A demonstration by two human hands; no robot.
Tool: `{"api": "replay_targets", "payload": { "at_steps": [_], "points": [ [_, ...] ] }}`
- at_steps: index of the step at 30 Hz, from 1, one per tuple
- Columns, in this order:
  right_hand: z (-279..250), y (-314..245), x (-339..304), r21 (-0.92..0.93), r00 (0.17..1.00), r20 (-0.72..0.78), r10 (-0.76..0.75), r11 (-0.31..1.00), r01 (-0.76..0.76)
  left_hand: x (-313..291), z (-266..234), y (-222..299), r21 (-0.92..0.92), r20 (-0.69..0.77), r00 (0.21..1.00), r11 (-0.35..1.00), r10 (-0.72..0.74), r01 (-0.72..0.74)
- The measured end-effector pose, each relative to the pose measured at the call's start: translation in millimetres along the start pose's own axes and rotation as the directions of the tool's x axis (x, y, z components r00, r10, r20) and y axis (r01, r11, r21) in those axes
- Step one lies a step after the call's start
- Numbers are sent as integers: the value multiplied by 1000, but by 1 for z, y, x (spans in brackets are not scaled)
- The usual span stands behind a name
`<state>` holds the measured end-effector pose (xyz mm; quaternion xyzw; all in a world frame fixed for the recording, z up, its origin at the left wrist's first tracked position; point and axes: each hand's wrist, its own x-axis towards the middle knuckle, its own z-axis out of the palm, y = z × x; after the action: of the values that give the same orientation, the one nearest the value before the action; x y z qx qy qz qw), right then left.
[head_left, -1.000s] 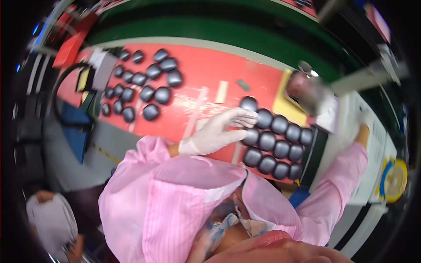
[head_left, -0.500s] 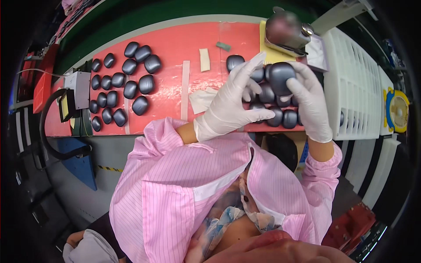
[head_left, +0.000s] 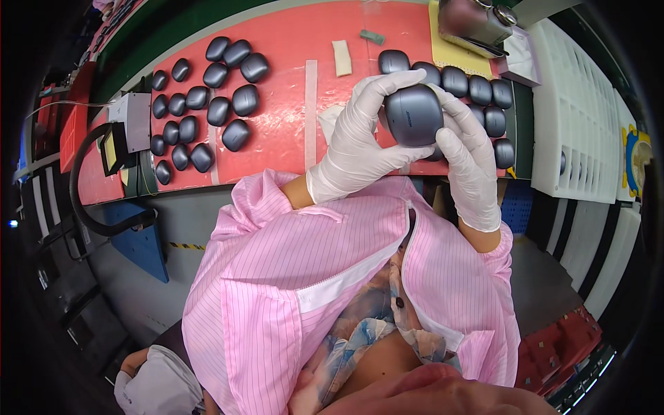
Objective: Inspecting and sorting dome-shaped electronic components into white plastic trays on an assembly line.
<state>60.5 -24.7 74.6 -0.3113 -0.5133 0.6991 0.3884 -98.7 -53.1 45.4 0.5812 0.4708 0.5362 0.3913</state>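
Rounded dark grey case [head_left: 413,116], one: upper right of centre in the frame, raised in front of the red mat [head_left: 283,104], broad face showing. Left hand [head_left: 360,142], white-gloved: curved about the case's left side, fingers along the top edge, thumb beneath, parted by the case's height. Right hand [head_left: 474,162], white-gloved: fingers behind the right edge, thumb at the lower right corner, pinching. Similar cases [head_left: 245,100]: loose group, upper left; closer rows, upper right.
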Motion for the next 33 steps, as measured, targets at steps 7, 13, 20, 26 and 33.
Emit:
{"api": "replay_targets", "payload": {
  "at_steps": [7, 13, 20, 26, 33],
  "points": [
    [-8, 7, 1, 80, 991, -55, 119, 990, -115, 5, 6, -10, 92, -19, 998, 994, 56, -54],
    [-132, -26, -22, -389, 814, -508, -282, 918, 75, 15, 13, 3, 216, 159, 978, 972, -132, 96],
    [-408, -86, -119, -692, 184, -498, -847, 261, -673, 86, 68, 23, 290, 651, 727, 814, 219, -504],
    [-494, -83, -105, -415, 209, -655, -726, 115, -902, 151, 191, 0, 253, 776, 532, 606, 338, -754],
    [-506, -108, -63, -463, 391, -605, -694, -94, -882, 183, 241, -23, 310, 890, 443, 573, 104, -758]
  ]
}}
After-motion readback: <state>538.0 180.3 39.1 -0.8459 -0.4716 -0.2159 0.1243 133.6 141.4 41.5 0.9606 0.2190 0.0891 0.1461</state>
